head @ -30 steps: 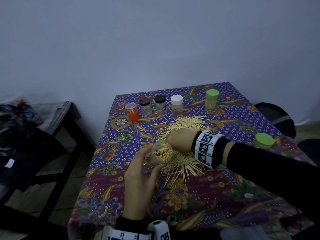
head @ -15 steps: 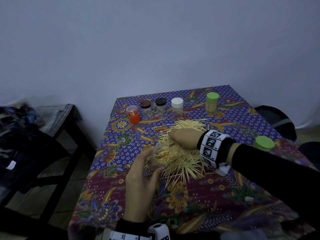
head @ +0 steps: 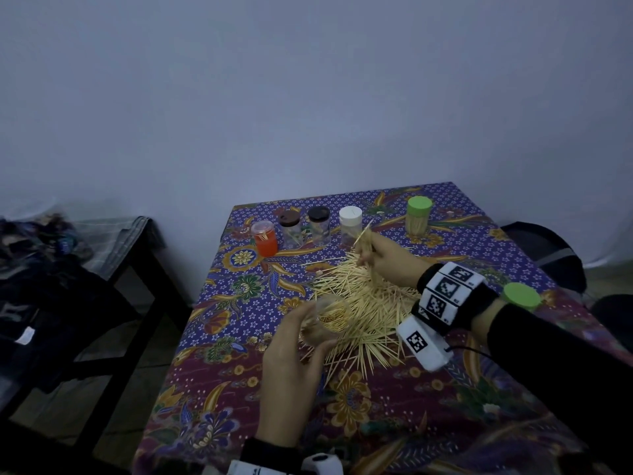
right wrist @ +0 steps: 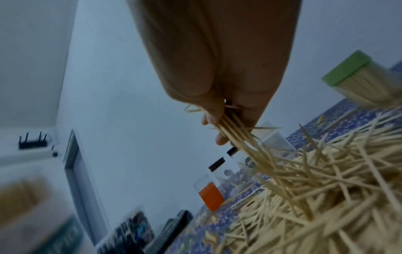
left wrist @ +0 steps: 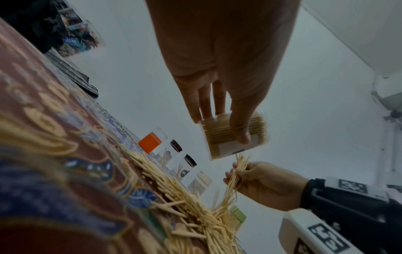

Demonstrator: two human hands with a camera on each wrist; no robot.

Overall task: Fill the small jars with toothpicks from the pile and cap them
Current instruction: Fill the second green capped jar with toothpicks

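From the head view, the left hand (head: 291,365) held a clear jar (head: 330,318) already packed with toothpicks, tilted over the near edge of the pile (head: 363,303) on the desk (head: 239,389). The right hand (head: 387,257) pinched a loose bunch of toothpicks (head: 363,240) at the pile's far side, close to the white-capped jar (head: 350,225). A loose green cap (head: 521,295) lay well apart to the right.

In the left wrist view, the fingers (left wrist: 240,127) wrapped the jar's wall. It looked nearly full, so more sticks might jam or spill.

In the right wrist view, the fingers (right wrist: 214,113) clamped an uneven, splayed bundle; stray sticks could drop or snag on the rim.
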